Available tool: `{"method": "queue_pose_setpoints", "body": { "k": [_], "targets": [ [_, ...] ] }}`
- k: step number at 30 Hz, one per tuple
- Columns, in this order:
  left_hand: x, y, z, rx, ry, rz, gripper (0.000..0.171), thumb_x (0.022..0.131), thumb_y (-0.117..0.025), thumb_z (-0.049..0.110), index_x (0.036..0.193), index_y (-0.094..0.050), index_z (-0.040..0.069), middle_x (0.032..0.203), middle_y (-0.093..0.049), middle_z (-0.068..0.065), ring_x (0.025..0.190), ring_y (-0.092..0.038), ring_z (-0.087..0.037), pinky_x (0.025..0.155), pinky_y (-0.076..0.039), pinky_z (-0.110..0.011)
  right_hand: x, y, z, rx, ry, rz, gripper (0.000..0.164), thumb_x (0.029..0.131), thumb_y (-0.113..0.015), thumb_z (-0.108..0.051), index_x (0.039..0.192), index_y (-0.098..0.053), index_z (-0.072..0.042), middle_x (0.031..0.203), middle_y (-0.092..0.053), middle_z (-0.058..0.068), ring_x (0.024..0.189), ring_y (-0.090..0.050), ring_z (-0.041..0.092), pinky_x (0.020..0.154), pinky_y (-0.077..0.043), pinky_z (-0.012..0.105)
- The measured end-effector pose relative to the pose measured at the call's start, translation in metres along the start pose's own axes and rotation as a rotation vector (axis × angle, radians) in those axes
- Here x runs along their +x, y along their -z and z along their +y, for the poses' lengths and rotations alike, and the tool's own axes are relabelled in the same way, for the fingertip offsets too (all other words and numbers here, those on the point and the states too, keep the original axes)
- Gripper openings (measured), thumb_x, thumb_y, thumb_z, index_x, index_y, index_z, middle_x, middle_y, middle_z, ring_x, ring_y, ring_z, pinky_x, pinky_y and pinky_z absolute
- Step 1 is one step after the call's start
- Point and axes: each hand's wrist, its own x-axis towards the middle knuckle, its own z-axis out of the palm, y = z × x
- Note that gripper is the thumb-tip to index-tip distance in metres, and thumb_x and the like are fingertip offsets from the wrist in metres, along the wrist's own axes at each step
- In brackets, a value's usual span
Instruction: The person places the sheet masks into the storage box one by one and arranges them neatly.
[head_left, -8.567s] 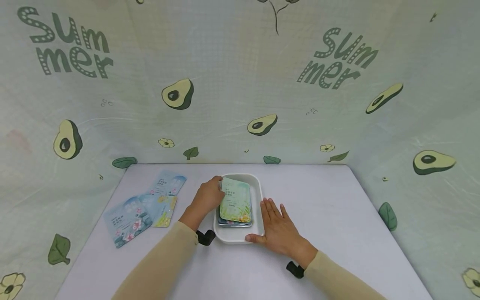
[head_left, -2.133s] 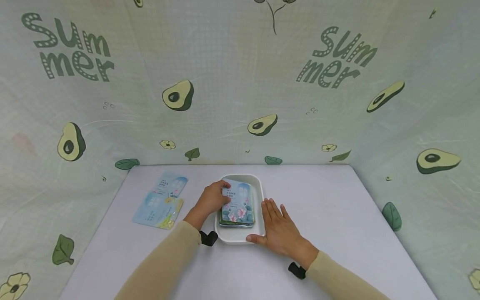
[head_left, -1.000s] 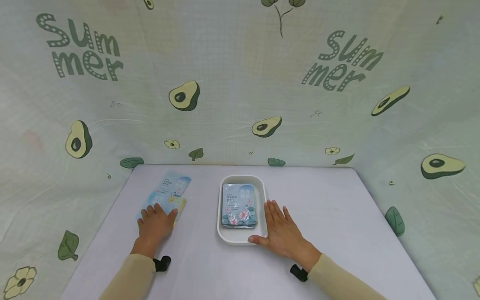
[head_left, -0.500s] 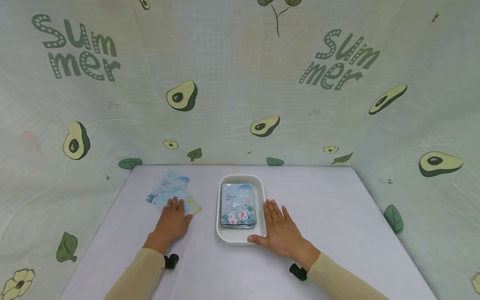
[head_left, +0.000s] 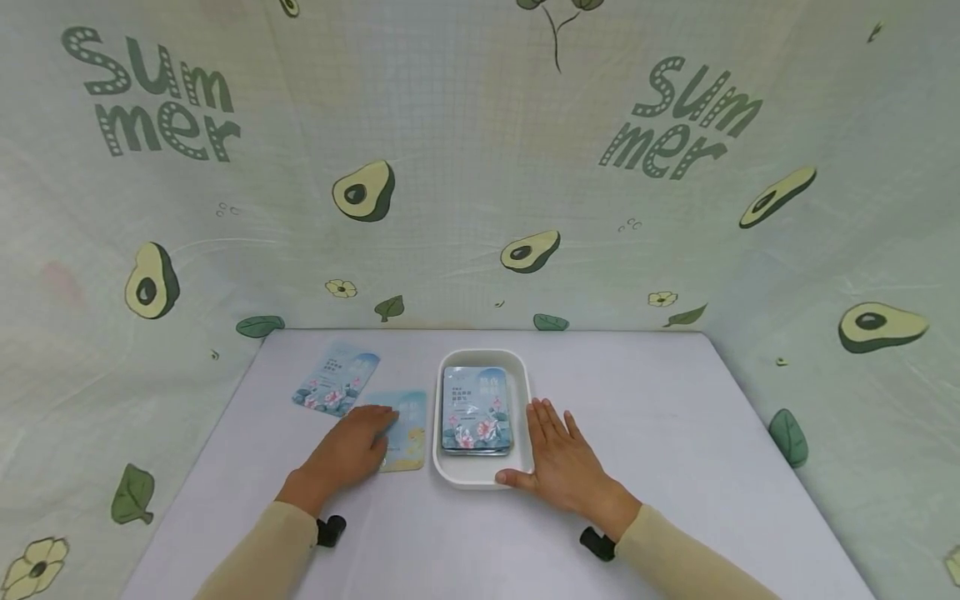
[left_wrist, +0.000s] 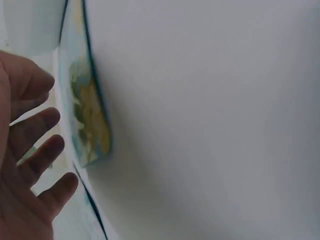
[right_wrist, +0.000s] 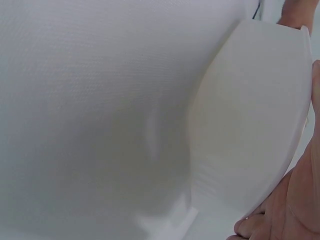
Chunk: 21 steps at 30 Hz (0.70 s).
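A flat pale blue sachet with a yellow flower corner (head_left: 408,429) lies on the table just left of the white tray (head_left: 472,481). My left hand (head_left: 341,458) reaches over its left side, fingertips at its surface; in the left wrist view, the fingers are spread and loosely bent beside the sachet (left_wrist: 92,115). Inside the tray sits a stack of sachets, topped by a blue one with pink flowers (head_left: 476,408). My right hand (head_left: 566,467) rests flat along the tray's right side, thumb at the front rim. The right wrist view shows the tray's outer wall (right_wrist: 250,110).
Another blue sachet with pink flowers (head_left: 337,382) lies at the back left of the white tabletop (head_left: 637,400). A printed cloth with avocados (head_left: 450,125) hangs behind the table and along its sides.
My left hand has left the tray, gone to the sachets at left and slid the yellow-cornered one rightward, turning it upright beside the tray. The tray's top sachet is now blue. The right hand stayed.
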Motion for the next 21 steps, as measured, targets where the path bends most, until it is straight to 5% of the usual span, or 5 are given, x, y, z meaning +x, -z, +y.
{"method": "queue_pose_setpoints", "body": {
  "k": [4, 11, 16, 21],
  "targets": [
    [0.012, 0.011, -0.013, 0.083, 0.005, 0.050, 0.063, 0.097, -0.077, 0.041, 0.150, -0.060, 0.010, 0.142, -0.061, -0.015, 0.135, -0.051, -0.042, 0.116, -0.040, -0.064, 0.000, 0.000, 0.000, 0.000, -0.010, -0.005, 0.121, 0.092, -0.050, -0.084, 0.164, -0.022, 0.008, 0.172, -0.022, 0.028, 0.161, -0.018, 0.043, 0.129, -0.018, 0.064],
    [0.034, 0.022, -0.031, 0.177, 0.014, -0.112, 0.123, 0.069, -0.085, 0.075, 0.162, -0.042, 0.007, 0.131, -0.053, -0.022, 0.115, -0.047, -0.041, 0.100, -0.045, -0.063, 0.001, -0.001, -0.002, 0.018, -0.016, 0.004, 0.122, 0.091, -0.050, -0.086, 0.164, -0.023, 0.008, 0.171, -0.022, 0.028, 0.161, -0.019, 0.042, 0.128, -0.020, 0.064],
    [0.043, 0.025, -0.034, 0.223, 0.034, -0.149, 0.125, 0.064, -0.084, 0.080, 0.157, -0.048, 0.005, 0.119, -0.050, -0.017, 0.104, -0.042, -0.035, 0.094, -0.043, -0.057, 0.001, -0.004, -0.002, 0.009, -0.004, 0.005, 0.122, 0.091, -0.046, -0.087, 0.164, -0.022, 0.007, 0.172, -0.022, 0.027, 0.161, -0.019, 0.042, 0.128, -0.020, 0.065],
    [0.047, 0.027, -0.027, 0.213, 0.019, -0.057, 0.115, 0.061, -0.091, 0.075, 0.142, -0.058, 0.001, 0.116, -0.047, -0.017, 0.103, -0.039, -0.036, 0.092, -0.040, -0.057, 0.000, -0.004, 0.001, -0.006, -0.013, 0.011, 0.122, 0.091, -0.045, -0.088, 0.164, -0.023, 0.007, 0.172, -0.023, 0.027, 0.161, -0.021, 0.042, 0.128, -0.021, 0.064]
  ]
}}
